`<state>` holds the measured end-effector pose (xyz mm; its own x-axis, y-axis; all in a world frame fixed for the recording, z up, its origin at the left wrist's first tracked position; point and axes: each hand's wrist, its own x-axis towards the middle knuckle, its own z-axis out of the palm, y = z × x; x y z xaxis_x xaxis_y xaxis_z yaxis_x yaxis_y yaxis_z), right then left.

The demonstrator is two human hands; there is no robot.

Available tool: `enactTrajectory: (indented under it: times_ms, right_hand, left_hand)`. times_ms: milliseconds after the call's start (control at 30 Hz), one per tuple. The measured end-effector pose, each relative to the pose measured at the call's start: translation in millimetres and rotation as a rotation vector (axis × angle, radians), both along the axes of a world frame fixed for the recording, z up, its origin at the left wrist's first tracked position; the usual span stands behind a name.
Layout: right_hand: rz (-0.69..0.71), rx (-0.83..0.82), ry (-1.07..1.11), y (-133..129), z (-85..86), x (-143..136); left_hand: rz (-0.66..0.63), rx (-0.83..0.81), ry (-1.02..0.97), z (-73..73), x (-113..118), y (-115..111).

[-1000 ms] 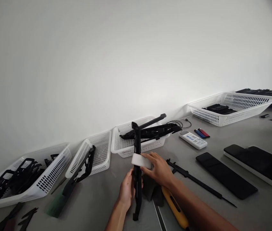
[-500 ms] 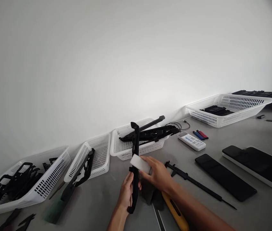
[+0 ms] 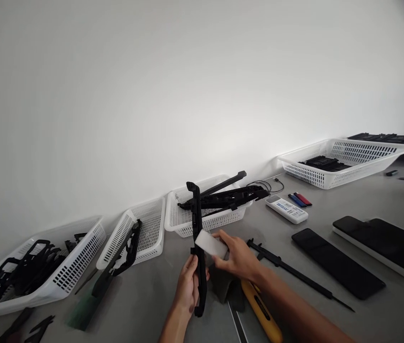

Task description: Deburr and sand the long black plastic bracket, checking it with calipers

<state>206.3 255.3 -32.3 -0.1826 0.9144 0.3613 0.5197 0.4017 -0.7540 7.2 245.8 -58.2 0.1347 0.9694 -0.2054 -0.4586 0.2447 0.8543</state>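
The left hand (image 3: 187,281) is gripping a long, thin, black plastic bar (image 3: 196,216) below its middle, and the bar's top is pointing to twelve o'clock. The right hand (image 3: 239,257) is pinching a small white block (image 3: 211,245), its end lying against or just in front of the bar. Work on this bar seems to be going on, as both hands are holding things there; how much is done, I cannot tell.

With the hands as the clock's middle, a white plastic basket (image 3: 219,220) is sitting at twelve o'clock, holding long black parts (image 3: 230,196). At nine o'clock, a wide white basket (image 3: 76,278) is holding a heap of black frames (image 3: 39,267). Whether those are finished or waiting is not showing. A yellow-handled tool (image 3: 261,309) is lying near five o'clock, with no hand gripping it.
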Motion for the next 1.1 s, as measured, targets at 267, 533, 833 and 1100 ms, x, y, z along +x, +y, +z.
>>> enactTrajectory:
  times_ms: [267,533,833,1100]
  right_hand:
    - [0.035,-0.023,0.024,1,0.5,3]
    - [0.206,-0.163,0.413,-2,3.6,-2]
    - [0.182,-0.347,0.531,9,2.1,12]
    - [0.137,-0.236,0.549,3,1.8,-5]
  left_hand:
    - [-0.013,0.036,-0.017,2.7,-2,1]
    - [0.039,0.020,-0.031,-5.4,-2,3]
    - [-0.065,0.006,0.037,-4.9,-2,-1]
    - [-0.054,0.026,0.014,-13.7,-3,4]
